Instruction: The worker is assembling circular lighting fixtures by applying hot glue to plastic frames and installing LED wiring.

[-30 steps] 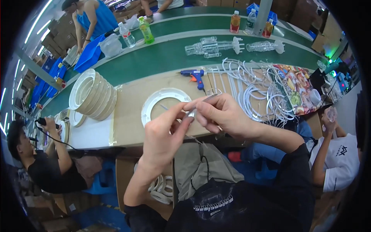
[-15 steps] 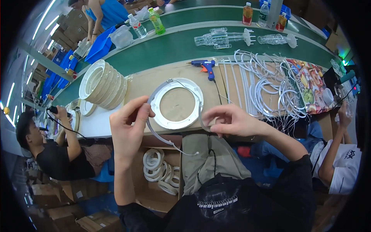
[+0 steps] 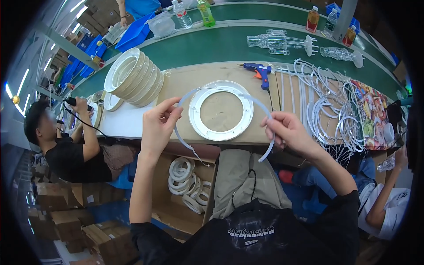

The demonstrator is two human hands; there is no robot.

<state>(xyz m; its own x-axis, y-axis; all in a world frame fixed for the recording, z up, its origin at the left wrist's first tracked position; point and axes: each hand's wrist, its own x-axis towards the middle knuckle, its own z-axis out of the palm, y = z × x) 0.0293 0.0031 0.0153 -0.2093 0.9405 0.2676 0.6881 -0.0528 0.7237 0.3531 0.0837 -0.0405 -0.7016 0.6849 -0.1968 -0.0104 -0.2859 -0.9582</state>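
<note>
A flexible, translucent white light strip (image 3: pixel 260 102) is stretched in a wide arc between my hands, its two curved lengths seemingly joined by a thin wire above the ring. My left hand (image 3: pixel 160 123) pinches the left length, whose lower end trails a thin wire with a small connector. The right length is gripped between thumb and fingers of my right hand (image 3: pixel 286 131), its free end hanging below. Between both hands a flat white ring (image 3: pixel 201 124) with a round opening lies on the brown work board (image 3: pixel 176 84).
Stacked rings (image 3: pixel 134 79) stand at left. A blue glue gun (image 3: pixel 261 73), a tangle of white strips (image 3: pixel 329 108) and a patterned mat (image 3: pixel 375 110) lie at right. Clear plastic parts (image 3: pixel 282 42) rest on the green belt (image 3: pixel 225 51). Below, a carton (image 3: pixel 165 212) holds small rings. Co-workers sit on both sides.
My hands have spread apart, pulling the strip wider. The right length has come away from beside the ring and now arcs out to its right. The whole view has shifted slightly.
</note>
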